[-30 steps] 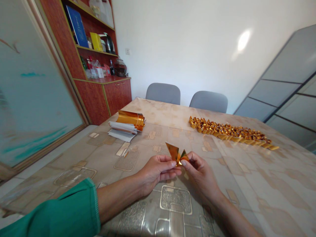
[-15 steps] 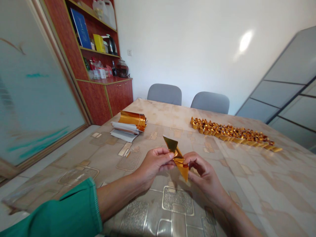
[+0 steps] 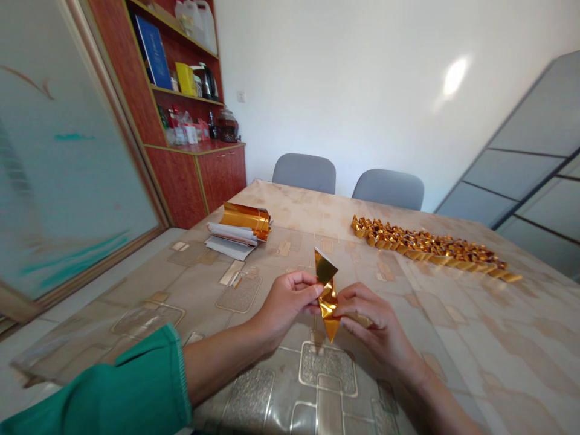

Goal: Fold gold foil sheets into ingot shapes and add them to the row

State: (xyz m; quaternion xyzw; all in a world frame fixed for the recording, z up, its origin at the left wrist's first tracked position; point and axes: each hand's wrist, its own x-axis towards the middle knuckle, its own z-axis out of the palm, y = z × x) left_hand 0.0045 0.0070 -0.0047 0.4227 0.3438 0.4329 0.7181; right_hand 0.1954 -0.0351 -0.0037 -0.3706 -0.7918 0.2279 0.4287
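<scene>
Closest to you, your green knit sleeve (image 3: 90, 386) ends partway along your left forearm, and both arms angle inward over the table so your hands meet in the air. Your left hand (image 3: 290, 308) is closed to a narrow pinch on the upper part of a folded, mirror-gold foil strip (image 3: 328, 296), and your right hand (image 3: 376, 323) curls in a narrow grip around its lower part. The strip stands upright between them, with a triangular tip above and a point below. Gripping it from both sides appears to hold the folds in place, though your fingers hide the middle, so you cannot tell how the layers lie there, and your right thumb is out of sight. Beneath your hands lies a tan patterned vinyl tablecloth (image 3: 498, 338). Ahead and to the left, curled gold foil sheets (image 3: 247, 219) rest on a loose stack of white paper (image 3: 229, 240), apparently kept together within reach. To the right runs a long row of small folded gold foil pieces (image 3: 430, 251), too small to make out singly. Beyond the table stand two grey upholstered chairs (image 3: 303, 172) (image 3: 387, 188), and a reddish wooden cabinet (image 3: 194, 175) rises at the left, its top cut off by the frame.
</scene>
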